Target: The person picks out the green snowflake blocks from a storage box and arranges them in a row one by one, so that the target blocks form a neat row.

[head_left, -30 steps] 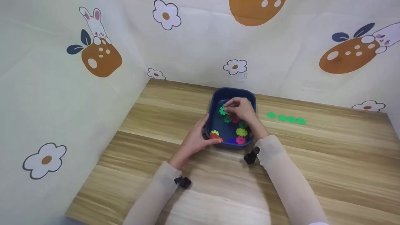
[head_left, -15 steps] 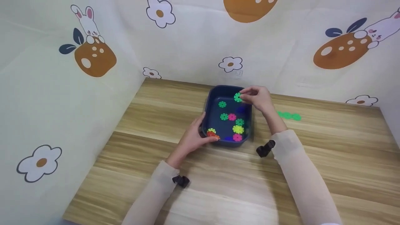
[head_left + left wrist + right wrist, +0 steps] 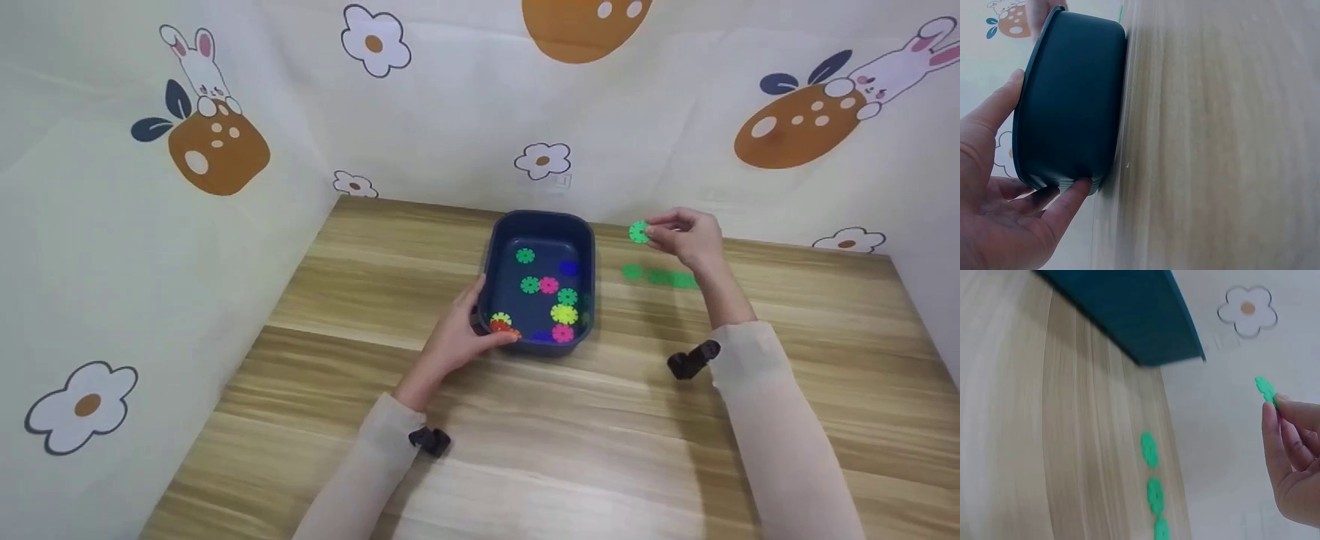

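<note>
My right hand [image 3: 691,238] pinches a green snowflake disc [image 3: 638,232] between thumb and fingertips, in the air right of the dark blue bin [image 3: 541,225]. In the right wrist view the disc [image 3: 1265,389] appears nearly edge-on. With the thumb over the near left corner, my left hand [image 3: 456,337] grips the bin; its fingers lie along the outside, as the left wrist view shows. Inside lie loose discs: green [image 3: 525,256], pink [image 3: 548,285], yellow [image 3: 564,314], blue [image 3: 568,268] and red [image 3: 499,325]. Beneath the right hand, a row of green discs [image 3: 660,277] lies on the table, partly hidden.
The wooden table [image 3: 337,390] meets a patterned cloth wall [image 3: 450,112] behind the bin. Another cloth side [image 3: 82,247] borders the table on the left. Bare wood shows in front of the bin and to its right.
My right hand has lifted the green disc out of the bin and carried it right, to above the row. The left hand keeps its grip on the bin. The head view has shifted slightly.
</note>
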`<action>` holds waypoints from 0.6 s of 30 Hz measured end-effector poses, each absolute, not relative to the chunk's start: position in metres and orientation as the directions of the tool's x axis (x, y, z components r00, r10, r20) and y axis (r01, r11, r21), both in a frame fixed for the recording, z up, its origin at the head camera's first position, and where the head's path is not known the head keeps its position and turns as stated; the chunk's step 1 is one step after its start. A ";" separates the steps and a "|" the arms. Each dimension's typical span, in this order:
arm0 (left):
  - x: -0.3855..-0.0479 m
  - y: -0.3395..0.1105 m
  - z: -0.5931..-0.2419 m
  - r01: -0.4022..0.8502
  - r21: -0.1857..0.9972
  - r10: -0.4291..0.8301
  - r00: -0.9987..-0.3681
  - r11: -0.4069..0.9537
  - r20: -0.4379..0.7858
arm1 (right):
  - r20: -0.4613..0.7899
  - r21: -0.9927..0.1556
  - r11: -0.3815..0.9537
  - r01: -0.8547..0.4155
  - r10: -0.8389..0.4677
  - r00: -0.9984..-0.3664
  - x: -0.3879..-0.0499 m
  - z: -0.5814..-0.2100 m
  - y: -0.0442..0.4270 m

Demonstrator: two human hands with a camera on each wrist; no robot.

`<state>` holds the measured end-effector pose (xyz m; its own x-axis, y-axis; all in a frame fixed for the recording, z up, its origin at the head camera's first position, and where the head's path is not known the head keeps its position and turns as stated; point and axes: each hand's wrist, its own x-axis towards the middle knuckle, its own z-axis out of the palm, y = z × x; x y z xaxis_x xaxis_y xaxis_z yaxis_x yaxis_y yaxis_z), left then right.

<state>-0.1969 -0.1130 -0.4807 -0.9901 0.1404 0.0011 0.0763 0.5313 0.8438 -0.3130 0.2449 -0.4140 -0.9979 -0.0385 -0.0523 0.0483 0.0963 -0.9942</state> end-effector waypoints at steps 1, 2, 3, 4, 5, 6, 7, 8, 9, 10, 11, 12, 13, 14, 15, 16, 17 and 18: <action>-0.196 -0.114 -0.481 0.073 0.843 0.138 -0.990 0.533 -0.001 | -0.060 -0.995 0.084 0.057 -0.032 -0.998 -0.310 -0.414 0.250; -0.196 -0.114 -0.482 0.075 0.843 0.139 -0.990 0.533 0.000 | -0.065 -0.995 0.071 0.063 -0.025 -0.998 -0.308 -0.414 0.255; -0.196 -0.114 -0.482 0.076 0.842 0.140 -0.990 0.533 0.001 | -0.072 -0.996 0.060 0.071 -0.016 -0.997 -0.305 -0.413 0.261; -0.196 -0.113 -0.481 0.078 0.841 0.140 -0.990 0.536 0.003 | -0.078 -0.996 0.051 0.077 -0.009 -0.997 -0.303 -0.413 0.266; -0.196 -0.113 -0.481 0.081 0.840 0.141 -0.990 0.537 0.006 | -0.084 -0.996 0.042 0.084 0.000 -0.996 -0.301 -0.413 0.272; -0.196 -0.113 -0.481 0.082 0.840 0.140 -0.990 0.536 0.007 | -0.092 -0.995 0.030 0.093 0.008 -0.996 -0.299 -0.414 0.277; -0.196 -0.113 -0.481 0.084 0.840 0.140 -0.990 0.536 0.010 | -0.102 -0.995 0.021 0.103 0.016 -0.995 -0.298 -0.414 0.282; -0.196 -0.113 -0.481 0.082 0.842 0.139 -0.990 0.534 0.009 | -0.109 -0.994 0.018 0.109 0.028 -0.994 -0.298 -0.416 0.288; -0.196 -0.113 -0.480 0.085 0.842 0.140 -0.990 0.533 0.011 | -0.116 -0.993 0.027 0.117 0.043 -0.992 -0.298 -0.419 0.294; -0.196 -0.113 -0.480 0.085 0.841 0.139 -0.990 0.534 0.012 | -0.126 -0.992 0.024 0.127 0.057 -0.990 -0.298 -0.422 0.300; -0.196 -0.113 -0.481 0.081 0.843 0.139 -0.990 0.532 0.007 | -0.138 -0.990 0.023 0.139 0.072 -0.988 -0.297 -0.425 0.305; -0.196 -0.113 -0.481 0.080 0.844 0.139 -0.990 0.530 0.007 | -0.150 -0.988 0.018 0.152 0.087 -0.985 -0.297 -0.428 0.310; -0.196 -0.113 -0.481 0.081 0.845 0.139 -0.990 0.529 0.008 | -0.160 -0.986 0.021 0.163 0.101 -0.982 -0.296 -0.431 0.315; -0.195 -0.113 -0.482 0.081 0.846 0.139 -0.990 0.527 0.009 | -0.171 -0.984 0.028 0.175 0.115 -0.979 -0.295 -0.433 0.319; -0.195 -0.113 -0.482 0.088 0.846 0.141 -0.990 0.526 0.015 | -0.181 -0.982 0.032 0.186 0.127 -0.975 -0.295 -0.436 0.323; -0.195 -0.113 -0.482 0.090 0.846 0.141 -0.990 0.525 0.018 | -0.190 -0.980 0.026 0.195 0.135 -0.972 -0.294 -0.439 0.328; -0.195 -0.113 -0.483 0.095 0.847 0.142 -0.990 0.523 0.023 | -0.198 -0.978 0.031 0.204 0.143 -0.970 -0.293 -0.441 0.331; -0.196 -0.113 -0.483 0.101 0.846 0.144 -0.989 0.524 0.029 | -0.207 -0.976 0.036 0.215 0.151 -0.967 -0.292 -0.443 0.335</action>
<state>-0.1956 -0.1130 -0.4827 -0.9892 0.1439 0.0294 0.1013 0.5237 0.8459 -0.2923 0.3349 -0.4428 -0.9666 0.1508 -0.2072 0.2149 0.0365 -0.9760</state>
